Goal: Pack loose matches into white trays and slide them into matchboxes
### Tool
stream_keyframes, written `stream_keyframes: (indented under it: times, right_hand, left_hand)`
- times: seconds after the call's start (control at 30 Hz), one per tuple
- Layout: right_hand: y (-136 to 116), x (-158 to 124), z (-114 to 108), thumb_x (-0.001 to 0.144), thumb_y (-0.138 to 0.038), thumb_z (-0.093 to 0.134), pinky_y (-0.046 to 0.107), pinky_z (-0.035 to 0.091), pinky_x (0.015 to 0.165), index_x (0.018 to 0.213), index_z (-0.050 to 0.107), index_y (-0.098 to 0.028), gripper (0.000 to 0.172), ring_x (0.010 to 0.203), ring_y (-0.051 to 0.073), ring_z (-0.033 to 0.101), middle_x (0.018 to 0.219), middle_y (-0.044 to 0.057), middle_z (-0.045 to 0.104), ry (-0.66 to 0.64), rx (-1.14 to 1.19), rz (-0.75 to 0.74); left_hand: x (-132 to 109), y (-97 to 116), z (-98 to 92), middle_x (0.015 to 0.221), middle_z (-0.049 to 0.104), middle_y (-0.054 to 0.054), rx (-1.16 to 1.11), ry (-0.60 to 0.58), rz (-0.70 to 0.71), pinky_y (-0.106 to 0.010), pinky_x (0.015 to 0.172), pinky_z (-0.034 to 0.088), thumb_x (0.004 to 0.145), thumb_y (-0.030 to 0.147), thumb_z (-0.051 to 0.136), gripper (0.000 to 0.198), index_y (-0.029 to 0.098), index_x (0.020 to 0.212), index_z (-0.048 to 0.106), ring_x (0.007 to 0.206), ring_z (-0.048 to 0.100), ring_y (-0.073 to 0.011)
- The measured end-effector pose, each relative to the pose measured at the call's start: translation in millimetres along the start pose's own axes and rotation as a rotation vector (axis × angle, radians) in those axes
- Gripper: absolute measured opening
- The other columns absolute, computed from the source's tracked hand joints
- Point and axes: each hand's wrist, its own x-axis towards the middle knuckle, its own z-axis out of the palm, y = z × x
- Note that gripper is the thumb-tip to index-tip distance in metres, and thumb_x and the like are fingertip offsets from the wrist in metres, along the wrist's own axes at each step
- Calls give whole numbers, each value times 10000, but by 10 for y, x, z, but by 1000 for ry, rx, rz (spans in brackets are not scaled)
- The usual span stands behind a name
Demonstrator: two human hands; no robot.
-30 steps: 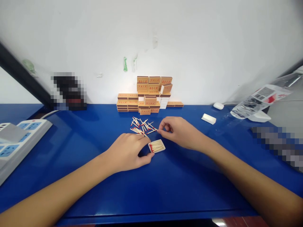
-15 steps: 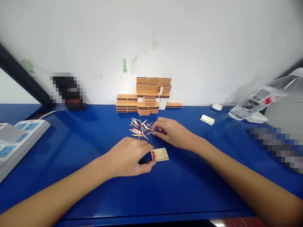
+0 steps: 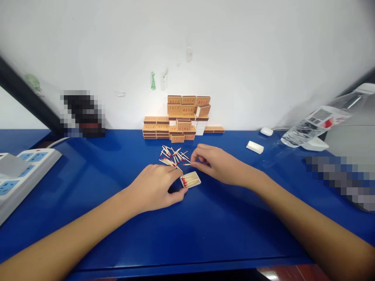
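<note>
One left hand point(image 3: 156, 188), one right hand point(image 3: 215, 164), both pinching

Head view: the left thumb and fingers grip the left end of a white tray point(image 3: 193, 184) of red-headed matches point(image 3: 190, 179), between the hands. The right fingertips hold a single match point(image 3: 186, 164) beside loose matches point(image 3: 169, 161), before stacked matchboxes point(image 3: 175, 109).

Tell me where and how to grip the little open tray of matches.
I'd pinch the tray by its outer walls near the left-hand corners, coming from the left, as the left hand does with its fingers. It is shallow and its open top faces up, so the walls offer edges to hold; from above, you'd likely press on the matches inside.
</note>
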Motion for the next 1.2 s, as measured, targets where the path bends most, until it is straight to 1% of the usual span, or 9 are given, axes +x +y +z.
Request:
stream_keyframes:
  times: [0.13, 0.27, 0.37, 0.43, 0.57, 0.7, 0.8, 1.0, 1.2]
  right_hand:
    - [-155, -178, -92, 1010, -236, 587, 273, 388, 697, 920, 651, -196, 117, 756, 139, 536, 889, 13, 619, -99, 52, -21]
    - [-223, -137, -99, 975, -227, 610, 270, 375, 662, 898, 682, -194, 110, 700, 122, 524, 823, -5, 617, -27, 64, 14]
    - [-262, 75, -63, 940, -268, 643, 280, 353, 617, 844, 712, -195, 139, 626, 116, 493, 700, -24, 588, 99, 67, 111]
    - [-324, 278, 2, 921, -314, 662, 293, 336, 593, 800, 723, -196, 179, 601, 120, 486, 660, -20, 598, 110, 37, 176]
    - [-483, 684, 187, 884, -414, 715, 310, 354, 609, 792, 733, -191, 242, 704, 171, 583, 785, 54, 708, -33, -117, 256]
    - [-522, 880, 255, 894, -313, 701, 316, 345, 590, 798, 715, -181, 164, 723, 208, 610, 793, 97, 712, -147, -215, 268]
    - [-482, 870, 209, 940, -268, 653, 316, 335, 570, 776, 693, -175, 192, 669, 199, 595, 749, 97, 704, -214, -233, 233]
    - [-398, 704, 71, 1004, -262, 601, 306, 340, 598, 827, 679, -169, 215, 711, 179, 601, 857, 96, 736, -285, -246, 153]
    - [-211, 382, -197, 1041, -337, 556, 300, 356, 629, 876, 645, -183, 242, 703, 161, 546, 831, 50, 686, -202, -120, 96]
  left_hand:
    - [14, -13, -20, 792, 729, -23, -1, -3, -40, -310, 578, 398, 936, 416, 622, 236, 195, 908, 699, 662, 660, -200]
    - [-5, 17, -20, 796, 731, -10, -56, -22, 37, -317, 606, 436, 918, 380, 647, 198, 195, 942, 714, 685, 677, -201]
    - [-44, 86, -4, 784, 716, -1, -90, -44, 140, -334, 612, 457, 901, 382, 666, 214, 195, 976, 736, 688, 688, -212]
    - [-70, 134, 11, 756, 699, 6, -111, -46, 195, -338, 602, 457, 885, 381, 679, 211, 193, 961, 741, 668, 681, -209]
    - [-90, 164, 30, 743, 700, 1, -126, -58, 222, -335, 607, 461, 880, 374, 690, 204, 179, 919, 738, 659, 676, -200]
    - [-79, 122, 23, 748, 708, -10, -109, -50, 216, -335, 621, 470, 890, 377, 676, 211, 176, 912, 738, 673, 681, -201]
    - [-74, 106, 16, 750, 706, -9, -94, -54, 221, -341, 617, 469, 894, 373, 664, 211, 178, 917, 739, 673, 680, -202]
    - [-76, 122, 0, 761, 708, -4, -84, -67, 202, -341, 599, 449, 902, 380, 660, 214, 187, 939, 744, 683, 688, -206]
    - [-63, 92, 0, 780, 714, -8, -65, -62, 164, -336, 600, 445, 925, 406, 634, 236, 193, 942, 733, 694, 698, -214]
